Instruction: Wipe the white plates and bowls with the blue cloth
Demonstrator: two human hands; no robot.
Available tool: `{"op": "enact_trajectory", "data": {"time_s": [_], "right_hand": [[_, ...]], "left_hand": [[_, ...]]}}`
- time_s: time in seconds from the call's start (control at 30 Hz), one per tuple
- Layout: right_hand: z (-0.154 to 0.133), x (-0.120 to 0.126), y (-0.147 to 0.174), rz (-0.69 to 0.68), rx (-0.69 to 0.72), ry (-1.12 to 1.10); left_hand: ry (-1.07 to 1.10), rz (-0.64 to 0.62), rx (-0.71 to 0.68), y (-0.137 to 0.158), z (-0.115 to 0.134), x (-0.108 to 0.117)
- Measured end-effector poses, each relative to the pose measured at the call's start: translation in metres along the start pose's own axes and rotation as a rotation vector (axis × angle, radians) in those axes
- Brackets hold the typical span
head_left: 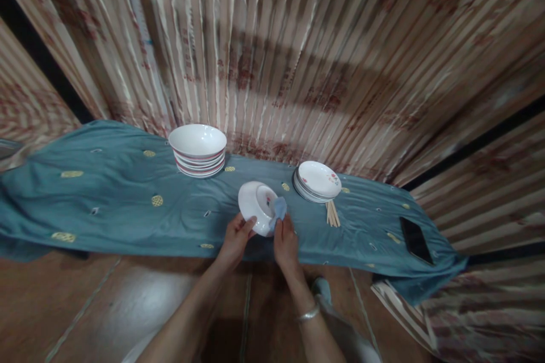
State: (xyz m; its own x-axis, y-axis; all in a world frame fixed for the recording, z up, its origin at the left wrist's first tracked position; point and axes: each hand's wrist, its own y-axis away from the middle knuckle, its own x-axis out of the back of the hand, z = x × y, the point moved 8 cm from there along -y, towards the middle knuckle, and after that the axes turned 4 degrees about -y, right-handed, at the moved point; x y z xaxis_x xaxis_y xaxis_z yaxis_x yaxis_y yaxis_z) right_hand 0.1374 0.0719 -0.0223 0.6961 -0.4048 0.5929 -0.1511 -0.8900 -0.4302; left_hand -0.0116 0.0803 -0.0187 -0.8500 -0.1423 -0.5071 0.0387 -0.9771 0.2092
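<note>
A white plate (250, 201) with a small reddish mark at its middle is tilted over the front part of the table. My left hand (237, 236) grips its lower left rim, thumb on the near face. On the right side of the plate, a light blue cloth (279, 208) is pinched in the fingers of my right hand (285, 242) and lies against the rim. Whether the face toward me is the plate's top or its underside, I cannot tell.
A stack of white bowls (197, 144) with red bands stands at the back left. Behind and right are stacked flowered plates (317, 178), with several wooden chopsticks (333, 214) by them. A black phone (416, 239) lies right on the teal tablecloth (121, 204). Pleated curtains (272, 57) hang behind.
</note>
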Motion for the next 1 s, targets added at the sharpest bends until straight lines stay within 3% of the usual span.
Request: {"op": "enact_trajectory", "data": {"time_s": [0.1,0.3,0.53,0.67,0.8,0.9,1.0], "right_hand": [[-0.020,0.001,0.013,-0.014,-0.024,-0.052],[-0.068,0.000,0.015,-0.159,0.187,-0.112],[-0.102,-0.005,-0.018,-0.371,0.471,-0.053],[-0.115,-0.008,-0.048,-0.414,0.551,-0.001],[-0.113,-0.016,-0.083,-0.422,0.523,0.067],[-0.099,-0.023,-0.111,-0.436,0.446,-0.021],[-0.067,-0.032,-0.136,-0.484,0.195,-0.233]], "left_hand": [[-0.024,-0.011,-0.010,0.000,0.000,-0.001],[-0.134,-0.035,-0.098,-0.001,0.004,0.001],[-0.259,-0.020,-0.154,-0.007,-0.001,0.008],[-0.254,-0.120,-0.171,-0.005,0.003,-0.004],[-0.212,-0.152,-0.132,-0.002,0.002,-0.010],[-0.208,-0.141,-0.091,-0.003,-0.003,-0.008],[-0.224,-0.132,-0.089,-0.003,-0.006,-0.005]]}}
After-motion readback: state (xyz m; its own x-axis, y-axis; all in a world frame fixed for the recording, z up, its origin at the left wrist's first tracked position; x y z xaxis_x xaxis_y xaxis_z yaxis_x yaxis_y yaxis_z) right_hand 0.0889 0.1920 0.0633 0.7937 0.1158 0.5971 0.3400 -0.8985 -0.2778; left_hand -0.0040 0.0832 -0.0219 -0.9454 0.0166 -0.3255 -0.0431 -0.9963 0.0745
